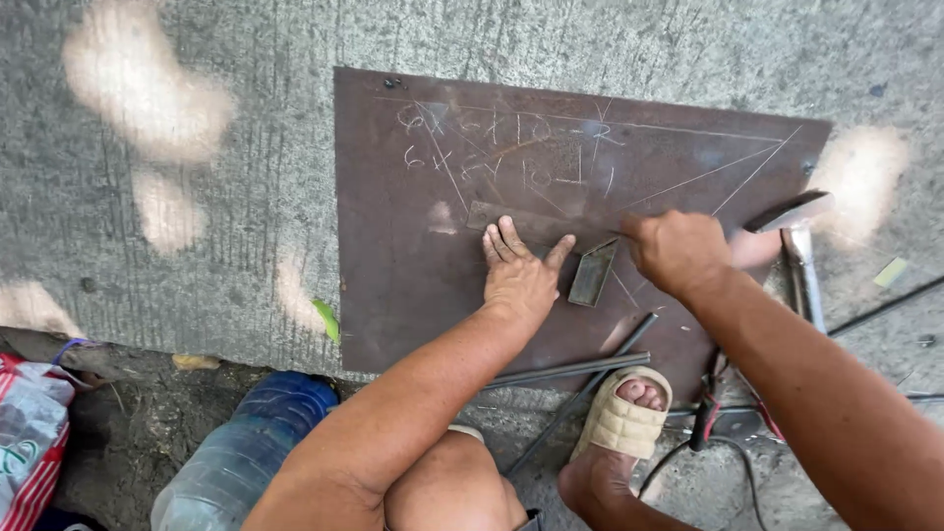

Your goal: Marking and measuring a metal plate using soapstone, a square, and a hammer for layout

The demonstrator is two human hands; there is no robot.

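The left hand (519, 270) lies palm down, fingers stretched forward and close together, thumb spread out to the right, pressed flat on the steel plate (393, 246). Its forearm runs back toward the bent knee. The right hand (677, 251) is closed in a fist over the plate's right part, knuckles up, forearm slanting back to the lower right.

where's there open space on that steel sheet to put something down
The steel sheet is bare along its left part, from the left edge to the left hand. It is crowded between the left hand and right hand, around the small metal piece, and at the lower right by the rods.
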